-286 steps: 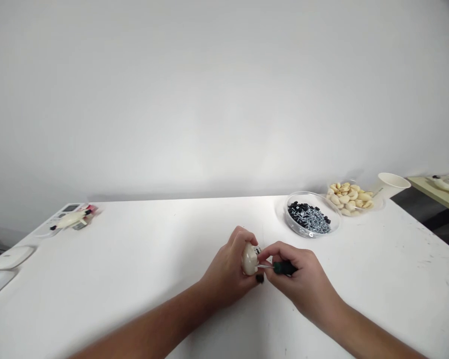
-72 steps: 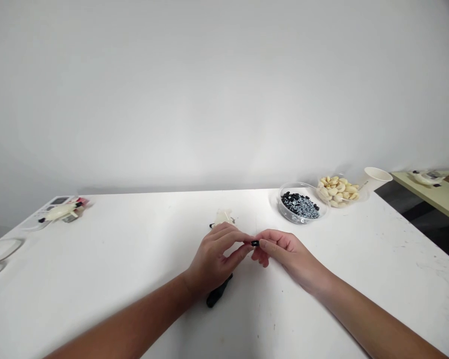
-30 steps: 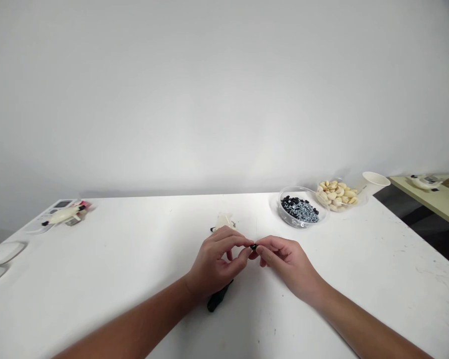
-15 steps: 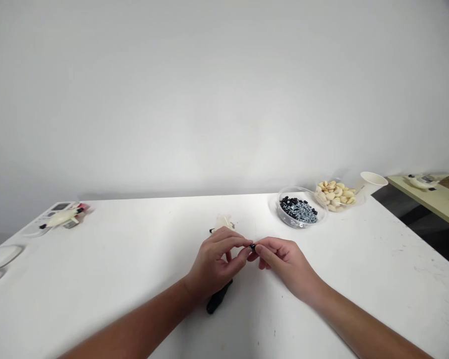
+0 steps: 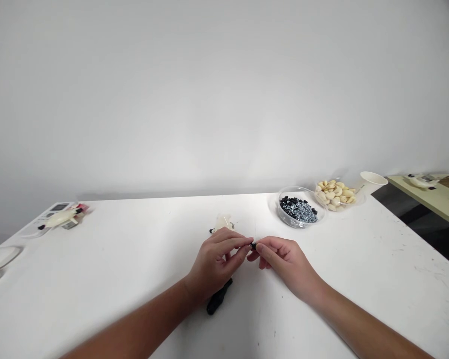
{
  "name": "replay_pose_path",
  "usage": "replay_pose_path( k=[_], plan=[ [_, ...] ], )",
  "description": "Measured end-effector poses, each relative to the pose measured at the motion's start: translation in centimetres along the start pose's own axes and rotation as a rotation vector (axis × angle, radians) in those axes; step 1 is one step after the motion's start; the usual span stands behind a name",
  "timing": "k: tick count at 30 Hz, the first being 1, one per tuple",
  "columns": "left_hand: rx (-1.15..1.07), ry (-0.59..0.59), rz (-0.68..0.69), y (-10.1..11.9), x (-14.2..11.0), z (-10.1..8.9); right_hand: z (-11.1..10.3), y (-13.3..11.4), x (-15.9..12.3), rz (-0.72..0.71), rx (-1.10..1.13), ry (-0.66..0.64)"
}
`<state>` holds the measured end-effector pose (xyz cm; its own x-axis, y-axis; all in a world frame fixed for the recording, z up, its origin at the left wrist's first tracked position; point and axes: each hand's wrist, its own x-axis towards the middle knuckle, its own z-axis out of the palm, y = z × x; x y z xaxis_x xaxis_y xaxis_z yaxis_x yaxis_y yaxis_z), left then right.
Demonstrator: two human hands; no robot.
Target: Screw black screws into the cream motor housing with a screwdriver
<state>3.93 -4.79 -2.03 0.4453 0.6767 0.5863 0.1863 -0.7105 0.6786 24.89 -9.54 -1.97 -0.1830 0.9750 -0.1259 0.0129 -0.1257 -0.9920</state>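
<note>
Above a white table (image 5: 134, 239), my left hand (image 5: 215, 259) and right hand (image 5: 292, 264) pinch a small black piece (image 5: 253, 246) in their fingertips, its size likely demanding that delicate grip; a black handle (image 5: 217, 299) lies loose nearby, leaving both hands free to share the hold.

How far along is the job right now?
Looks done: the dark-handled tool is set down on the table. In hand: a small black piece, pinched between the left hand and right hand. Apparently left: fitting that loose piece; where is unclear. The cream, black-tipped object lies unheld, partly hidden.
</note>
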Motion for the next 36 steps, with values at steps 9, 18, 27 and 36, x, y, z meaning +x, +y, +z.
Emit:
replay_pose_path(
  k=[9, 18, 27, 36],
  plan=[
    [0.063, 0.001, 0.022, 0.08, 0.03, 0.01, -0.01, -0.02, -0.34, -0.026, -0.08, 0.031],
    [0.082, -0.008, 0.016, 0.07, 0.18, 0.01, -0.09, 0.12, -0.15, -0.022, -0.097, 0.038],
    [0.09, -0.031, -0.005, -0.05, 0.26, 0.0, -0.13, -0.01, -0.09, -0.046, -0.114, 0.044],
    [0.067, -0.046, -0.008, -0.16, 0.27, 0.03, -0.21, 0.17, -0.16, -0.05, -0.195, 0.052]
  ],
)
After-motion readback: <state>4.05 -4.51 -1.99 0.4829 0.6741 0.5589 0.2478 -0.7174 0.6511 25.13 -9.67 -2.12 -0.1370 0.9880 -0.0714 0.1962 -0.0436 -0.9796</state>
